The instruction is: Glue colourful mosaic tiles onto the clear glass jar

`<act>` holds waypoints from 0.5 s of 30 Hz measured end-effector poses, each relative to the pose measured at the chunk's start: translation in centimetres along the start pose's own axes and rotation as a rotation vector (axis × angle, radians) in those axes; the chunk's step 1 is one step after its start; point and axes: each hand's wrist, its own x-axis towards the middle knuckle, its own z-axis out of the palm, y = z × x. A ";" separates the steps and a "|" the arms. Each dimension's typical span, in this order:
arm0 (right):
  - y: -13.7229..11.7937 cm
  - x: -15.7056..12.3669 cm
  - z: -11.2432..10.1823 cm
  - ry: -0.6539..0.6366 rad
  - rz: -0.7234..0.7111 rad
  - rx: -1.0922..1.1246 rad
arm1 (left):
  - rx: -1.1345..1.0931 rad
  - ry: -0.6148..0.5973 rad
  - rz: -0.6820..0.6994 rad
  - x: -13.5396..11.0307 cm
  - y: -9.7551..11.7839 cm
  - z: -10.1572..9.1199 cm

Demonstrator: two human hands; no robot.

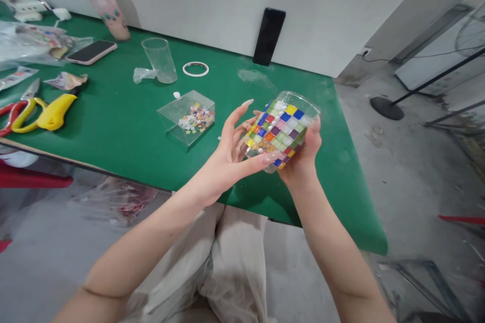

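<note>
Forearms (337,242), left fingers (257,163) half-spread and right fingers (312,137) curled round mosaic glass (281,128) above green tabletop (125,133), grey floor (356,116) alongside

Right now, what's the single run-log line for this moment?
mosaic-tiled cup: tilted above green table | left hand: at its lower end | right hand: gripping its side

Left grip (226,157) and right grip (304,154) hold a mosaic cup (282,128) (tilted) above the green table (125,126).
</note>
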 end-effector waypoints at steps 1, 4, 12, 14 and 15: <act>-0.1 0.0 0.0 0.004 0.007 0.006 | -0.044 -0.015 -0.026 0.0 0.1 -0.2; -0.2 0.2 -0.1 0.011 0.040 -0.014 | -0.153 -0.016 -0.135 -0.2 -0.1 -0.9; 0.1 0.5 -1.4 -0.100 0.120 0.001 | -0.103 0.385 -0.254 -2.5 -5.1 -2.2; 0.3 0.6 -1.6 -0.115 0.136 0.027 | -0.107 0.452 -0.199 -2.9 -5.7 -2.2; 0.3 0.6 -1.6 -0.122 0.145 0.042 | -0.117 0.472 -0.187 -3.1 -5.9 -2.1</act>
